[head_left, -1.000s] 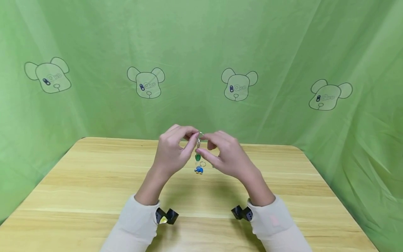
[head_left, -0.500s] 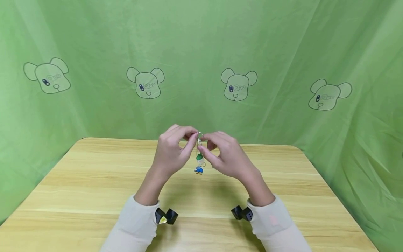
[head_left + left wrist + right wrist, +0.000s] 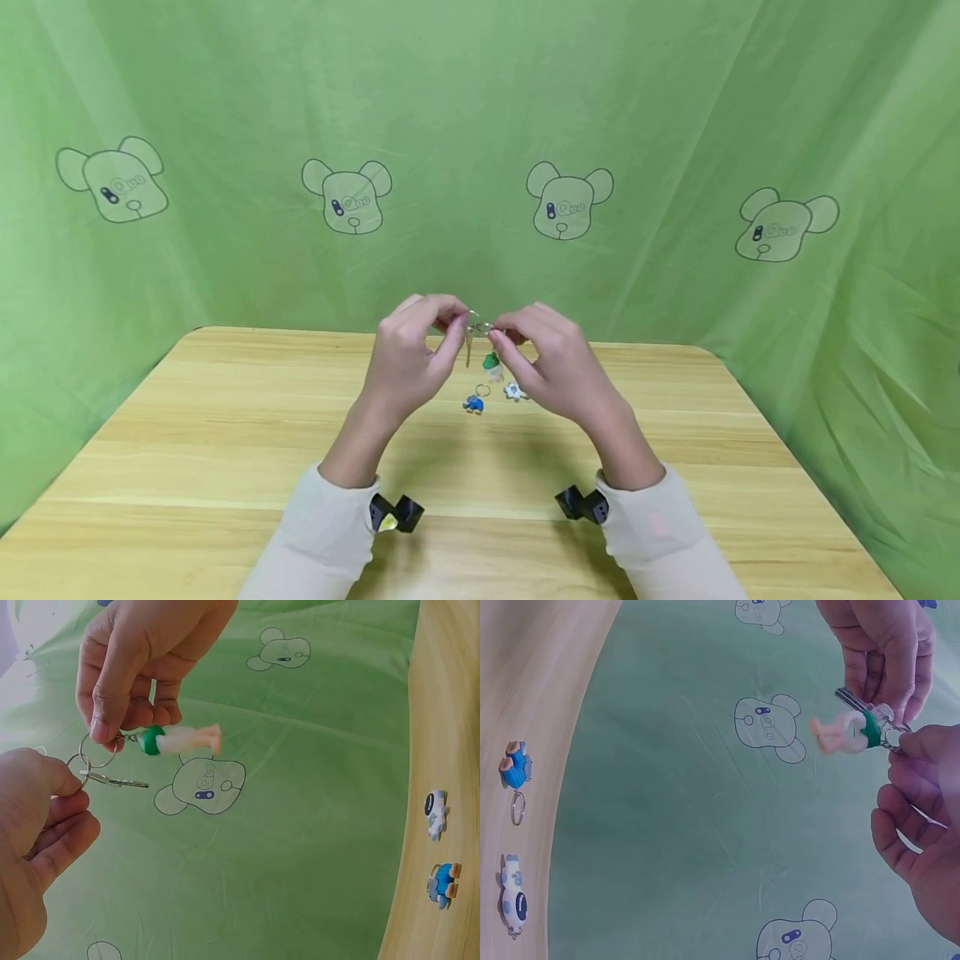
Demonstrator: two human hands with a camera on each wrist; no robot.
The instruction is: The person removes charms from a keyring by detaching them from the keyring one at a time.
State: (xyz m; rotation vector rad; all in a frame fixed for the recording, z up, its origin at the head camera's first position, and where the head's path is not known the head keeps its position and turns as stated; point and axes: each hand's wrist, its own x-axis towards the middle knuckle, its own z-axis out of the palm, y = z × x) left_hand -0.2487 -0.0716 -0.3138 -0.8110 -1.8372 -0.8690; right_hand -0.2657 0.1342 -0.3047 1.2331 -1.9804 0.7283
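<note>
Both hands are raised over the far part of the table. My left hand (image 3: 408, 354) pinches a metal key ring, from which a slim key (image 3: 120, 781) hangs. My right hand (image 3: 551, 362) pinches the ring of a keychain between thumb and forefinger. Its charm, a little figure with a green top (image 3: 152, 740), white middle and peach-coloured legs, dangles below the fingertips. In the left wrist view the two rings overlap in the small gap between the hands.
On the wooden table (image 3: 465, 550) below lie a blue elephant keychain (image 3: 473, 404) with a ring and a white figure charm (image 3: 512, 892) with blue-grey patches. A green curtain (image 3: 465, 100) with printed bear heads hangs behind and at both sides.
My right hand has shifted a little right and up, taking the green-topped charm with it. The key now hangs separately on the left, and the white figure charm has come into sight.
</note>
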